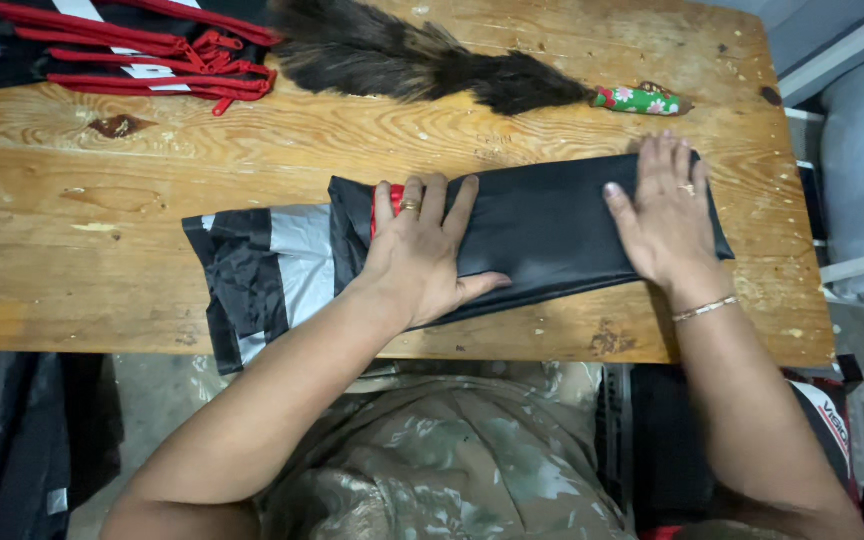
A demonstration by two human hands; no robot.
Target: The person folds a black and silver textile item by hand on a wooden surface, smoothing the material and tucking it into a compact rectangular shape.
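Note:
A folded black garment (542,225) with a grey stripe and a bit of red trim lies across the wooden table (152,170). My left hand (422,250) presses flat on its left-middle part, fingers spread, a ring on one finger. My right hand (664,215) lies flat on the garment's right end, with a ring and a thin bracelet at the wrist. The garment's striped left end (252,280) hangs slightly over the table's near edge.
A stack of black garments with red trim (132,50) sits at the far left. A dark feather duster (422,60) with a floral handle (642,100) lies along the far edge. Dark cloth (12,440) lies on the floor at left, more bundles at right.

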